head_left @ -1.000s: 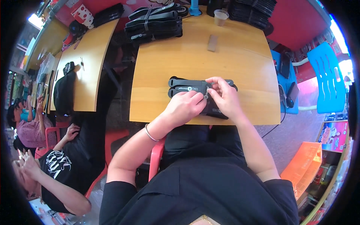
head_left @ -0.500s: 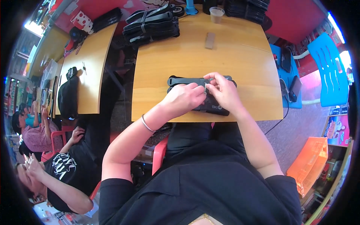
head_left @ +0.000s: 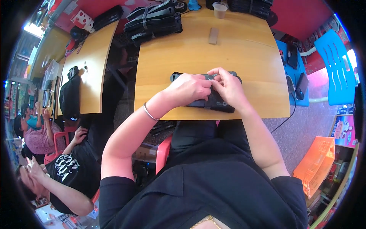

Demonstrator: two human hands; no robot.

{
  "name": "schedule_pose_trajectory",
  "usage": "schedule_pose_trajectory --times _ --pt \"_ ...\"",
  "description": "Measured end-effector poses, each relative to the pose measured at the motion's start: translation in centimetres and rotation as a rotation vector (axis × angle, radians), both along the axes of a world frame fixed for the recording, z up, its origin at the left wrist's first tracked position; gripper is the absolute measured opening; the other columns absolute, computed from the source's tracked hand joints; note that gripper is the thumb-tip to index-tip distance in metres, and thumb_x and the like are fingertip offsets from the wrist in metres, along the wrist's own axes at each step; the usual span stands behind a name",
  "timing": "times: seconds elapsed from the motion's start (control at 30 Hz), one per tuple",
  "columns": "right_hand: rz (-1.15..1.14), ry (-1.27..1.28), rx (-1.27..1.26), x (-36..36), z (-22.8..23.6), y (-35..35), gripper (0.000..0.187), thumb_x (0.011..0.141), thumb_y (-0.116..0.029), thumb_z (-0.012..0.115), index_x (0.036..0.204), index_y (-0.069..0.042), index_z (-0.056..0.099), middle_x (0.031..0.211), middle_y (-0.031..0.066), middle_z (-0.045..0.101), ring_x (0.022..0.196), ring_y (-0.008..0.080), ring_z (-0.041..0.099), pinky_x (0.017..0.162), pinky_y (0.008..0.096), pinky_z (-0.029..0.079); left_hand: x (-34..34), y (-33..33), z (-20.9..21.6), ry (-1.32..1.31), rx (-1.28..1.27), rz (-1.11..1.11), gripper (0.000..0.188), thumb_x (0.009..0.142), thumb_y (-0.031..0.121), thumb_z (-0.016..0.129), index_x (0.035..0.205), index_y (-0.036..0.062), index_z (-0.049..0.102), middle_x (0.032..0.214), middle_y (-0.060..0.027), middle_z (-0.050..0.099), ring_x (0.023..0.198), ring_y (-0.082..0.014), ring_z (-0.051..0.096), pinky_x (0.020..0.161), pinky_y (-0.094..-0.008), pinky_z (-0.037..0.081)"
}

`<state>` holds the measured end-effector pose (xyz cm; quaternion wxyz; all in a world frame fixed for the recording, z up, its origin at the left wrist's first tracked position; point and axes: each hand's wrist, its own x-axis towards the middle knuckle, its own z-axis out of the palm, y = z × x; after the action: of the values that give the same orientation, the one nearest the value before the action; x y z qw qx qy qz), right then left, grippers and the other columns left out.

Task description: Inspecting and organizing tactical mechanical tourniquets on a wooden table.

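Observation:
A flat black bundle [head_left: 213, 106], seemingly of folded fabric with rounded dark ends, lies near the front edge of the wooden table [head_left: 160, 68]. Both hands work over its middle. My left hand [head_left: 190, 89] is closed, thumb and fingertips pinched together at the bundle's upper side. Opposite it, my right hand [head_left: 228, 87] pinches with thumb and index finger, the fingertips of both hands nearly meeting. Whatever sits between the fingertips is small and pale, and mostly hidden. The left hand covers much of the bundle's left half.
A strapped stack of black bundles [head_left: 152, 24] lies at the table's far left, another black stack [head_left: 251, 5] at the far right. A clear cup [head_left: 220, 10] and a brown block [head_left: 213, 36] stand toward the back. A blue chair [head_left: 301, 84] holds devices; a person [head_left: 72, 171] sits left.
Both hands stay at the bundle's middle. My left hand has shifted slightly up and right, covering more of the bundle's upper band. The whole view has tilted a little.

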<state>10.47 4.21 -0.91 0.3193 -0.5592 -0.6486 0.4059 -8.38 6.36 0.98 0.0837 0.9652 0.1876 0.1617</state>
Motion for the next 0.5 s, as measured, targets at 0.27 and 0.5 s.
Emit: schedule_pose_trajectory --times 0.27,0.5 --pt "0.014 -0.002 0.000 0.1 -0.3 0.2 0.022 0.089 -0.008 0.062 0.110 -0.004 0.059 0.083 0.0060 0.065 0.073 0.0123 0.063 0.069 0.0259 0.051 0.1 -0.1 -1.5 -0.107 -0.075 0.087 0.007 0.074 0.013 0.068 0.077 0.0086 0.064 0.084 -0.0057 0.060 0.086 -0.0225 0.060 0.069 -0.0341 0.052" --pt "0.021 0.054 -0.006 0.2 -1.0 0.4 0.022 0.086 -0.009 0.061 0.108 -0.005 0.058 0.079 0.0108 0.068 0.072 0.0203 0.066 0.069 0.0319 0.051 -0.1 0.7 -2.5 -0.268 -0.302 0.079 0.008 0.080 0.011 0.065 0.080 0.0043 0.061 0.081 -0.0096 0.059 0.083 -0.0293 0.059 0.073 -0.0381 0.048"
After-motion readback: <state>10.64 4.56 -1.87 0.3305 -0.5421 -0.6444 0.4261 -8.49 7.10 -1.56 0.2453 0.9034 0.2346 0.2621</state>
